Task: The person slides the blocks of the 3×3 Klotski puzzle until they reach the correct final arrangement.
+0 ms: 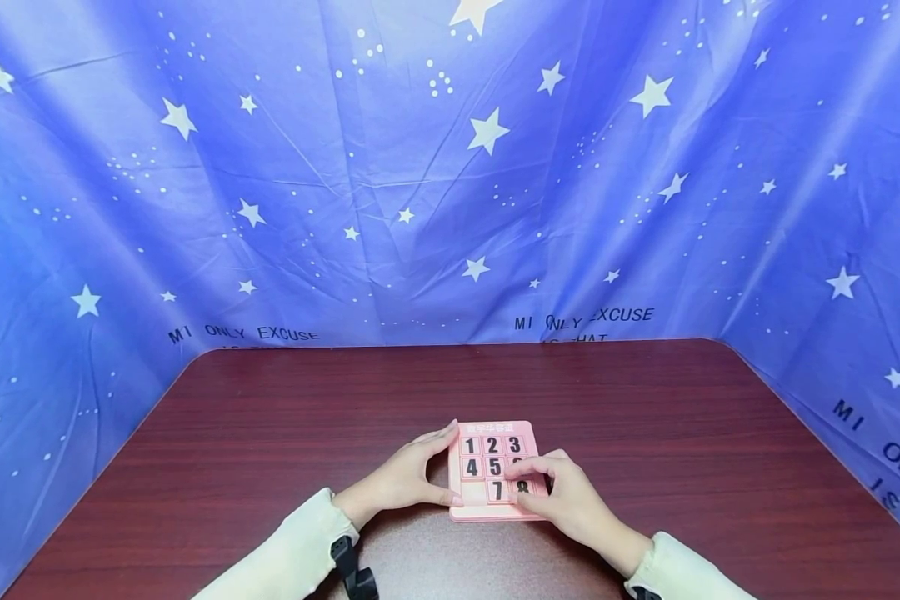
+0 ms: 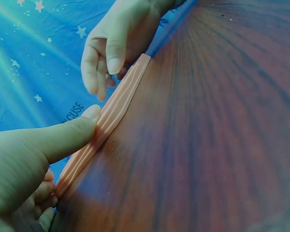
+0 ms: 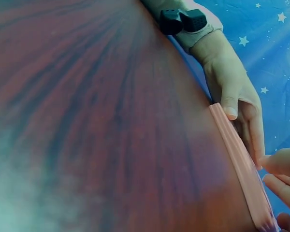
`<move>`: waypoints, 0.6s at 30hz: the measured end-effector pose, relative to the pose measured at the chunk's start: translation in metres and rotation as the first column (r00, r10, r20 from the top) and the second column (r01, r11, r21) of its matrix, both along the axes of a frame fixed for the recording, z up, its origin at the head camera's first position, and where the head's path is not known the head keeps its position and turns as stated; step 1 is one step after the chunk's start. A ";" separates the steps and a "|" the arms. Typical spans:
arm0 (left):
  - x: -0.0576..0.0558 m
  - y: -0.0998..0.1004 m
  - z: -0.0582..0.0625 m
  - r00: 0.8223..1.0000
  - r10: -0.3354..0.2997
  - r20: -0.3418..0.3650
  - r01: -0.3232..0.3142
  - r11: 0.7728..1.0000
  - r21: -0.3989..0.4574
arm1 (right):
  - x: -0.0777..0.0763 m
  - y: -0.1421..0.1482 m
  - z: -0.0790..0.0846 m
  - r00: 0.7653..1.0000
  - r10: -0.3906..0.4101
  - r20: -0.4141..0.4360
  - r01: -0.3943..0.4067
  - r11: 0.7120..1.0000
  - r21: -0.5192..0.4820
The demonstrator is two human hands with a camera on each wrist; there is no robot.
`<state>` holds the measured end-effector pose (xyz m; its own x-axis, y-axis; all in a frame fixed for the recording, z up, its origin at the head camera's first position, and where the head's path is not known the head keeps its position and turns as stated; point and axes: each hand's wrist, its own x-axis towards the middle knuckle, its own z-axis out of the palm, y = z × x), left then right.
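A pink number slide puzzle (image 1: 492,512) lies flat on the table. Its top row reads 1, 2, 3; below are 4, 5 and a tile mostly hidden by fingers; the bottom row has a bare slot at left, then 7 and a partly covered 8. My left hand (image 1: 405,475) holds the puzzle's left side, the thumb (image 2: 77,133) on its edge near the front corner and a fingertip at the back corner. My right hand (image 1: 573,500) reaches over the right side, its thumb at tile 8 and index finger by the covered tile, fingers loosely bent.
The dark red wooden table (image 1: 285,408) extends around the puzzle. A blue curtain with white stars (image 1: 390,167) hangs behind it and along both sides. Black wrist cameras sit at the cuffs, one visible on the left sleeve (image 1: 292,542).
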<state>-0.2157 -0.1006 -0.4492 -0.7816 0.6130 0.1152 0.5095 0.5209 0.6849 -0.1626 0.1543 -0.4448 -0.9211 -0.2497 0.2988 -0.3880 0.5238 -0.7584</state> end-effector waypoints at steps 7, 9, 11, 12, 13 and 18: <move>0.000 0.000 -0.001 1.000 -0.001 -0.008 0.001 1.000 0.008 | 0.003 -0.001 -0.001 0.999 -0.035 0.009 0.035 0.999 0.017; 0.000 0.000 -0.001 1.000 0.000 -0.007 0.000 1.000 0.008 | 0.004 -0.001 -0.001 0.999 -0.043 -0.003 0.043 0.999 0.021; 0.000 -0.001 -0.001 1.000 0.000 -0.008 0.000 1.000 0.007 | 0.004 -0.002 -0.001 0.999 -0.052 -0.015 0.053 0.998 0.027; 0.000 -0.001 -0.001 1.000 0.000 -0.006 0.000 1.000 0.006 | 0.005 -0.002 -0.001 0.998 -0.057 -0.020 0.058 0.998 0.032; 0.000 -0.001 -0.001 1.000 0.000 -0.007 0.000 1.000 0.006 | 0.005 -0.002 -0.002 0.998 -0.064 -0.025 0.064 0.997 0.036; 0.000 0.000 0.000 1.000 0.009 0.008 -0.009 1.000 0.000 | 0.006 -0.003 -0.002 0.995 -0.079 -0.053 0.082 0.995 0.052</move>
